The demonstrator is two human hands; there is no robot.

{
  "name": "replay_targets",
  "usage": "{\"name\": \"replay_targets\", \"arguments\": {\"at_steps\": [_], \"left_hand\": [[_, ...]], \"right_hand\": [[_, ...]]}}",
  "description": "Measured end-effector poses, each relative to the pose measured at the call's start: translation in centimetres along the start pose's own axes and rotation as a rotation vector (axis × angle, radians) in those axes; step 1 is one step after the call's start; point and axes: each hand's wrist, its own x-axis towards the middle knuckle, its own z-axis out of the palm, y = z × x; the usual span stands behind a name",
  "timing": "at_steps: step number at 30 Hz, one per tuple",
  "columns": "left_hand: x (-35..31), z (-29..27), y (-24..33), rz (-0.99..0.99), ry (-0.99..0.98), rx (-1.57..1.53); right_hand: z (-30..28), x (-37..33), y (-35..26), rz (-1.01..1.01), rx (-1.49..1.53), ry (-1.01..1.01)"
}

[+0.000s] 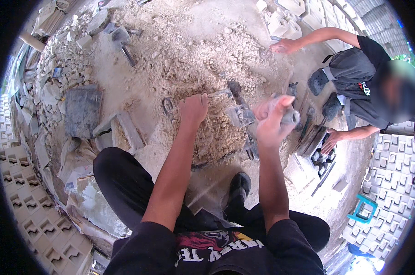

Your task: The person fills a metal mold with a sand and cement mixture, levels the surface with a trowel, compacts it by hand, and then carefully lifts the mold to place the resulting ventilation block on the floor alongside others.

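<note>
My right hand (272, 120) is raised and blurred, closed around the grey handle (291, 116) of a tool whose head I cannot make out. My left hand (193, 109) reaches forward with fingers curled down onto the sandy rubble heap (207, 59), near a grey metal piece (239, 115) and a trowel-like tool (236, 90). Whether the left hand grips anything is hidden by its back. My legs in black trousers and a black shoe (240, 184) sit below.
Another person in a dark shirt crouches at the right, one hand (284, 46) on the ground, the other hand (330, 140) at a metal block mould (318, 151). Patterned white blocks (395, 169) stack at right and lower left. A dark slab (82, 110) and hammer (122, 41) lie left.
</note>
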Motion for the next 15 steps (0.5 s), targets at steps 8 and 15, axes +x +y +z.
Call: {"name": "replay_targets", "arguments": {"at_steps": [8,15], "left_hand": [[-1.1,2.3,-1.1,0.126,0.273,0.027],[-0.5,2.1,-1.1,0.170,0.403,-0.020]], "right_hand": [[-1.0,-0.4,4.0,-0.048,-0.479,-0.099],[1.0,2.0,4.9,0.073,-0.235,-0.028]]}}
